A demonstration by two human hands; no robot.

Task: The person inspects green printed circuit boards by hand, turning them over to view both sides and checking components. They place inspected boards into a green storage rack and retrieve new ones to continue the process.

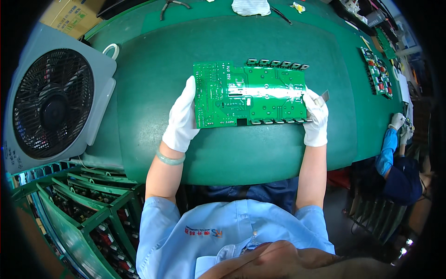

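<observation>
A green circuit board [274,103] is held up over the green work mat, its soldered side facing me and a bright glare along its middle. Black parts with metal tabs stick out in rows along its far and near edges. My left hand [182,118], in a white glove, grips the board's left edge, with the fingers hidden behind it. At the right edge, my gloved right hand [317,116] closes on the board. A small flat metal piece [324,96] juts out by the right hand's fingers; what it belongs to is hidden.
A grey box fan [53,109] stands at left, beside a roll of white tape [111,51]. Pliers [173,6] and a folded cloth [251,6] lie at the far edge. Another populated board [377,74] is at right, near a co-worker's gloved hand [397,121]. Green racks [83,204] hold boards lower left.
</observation>
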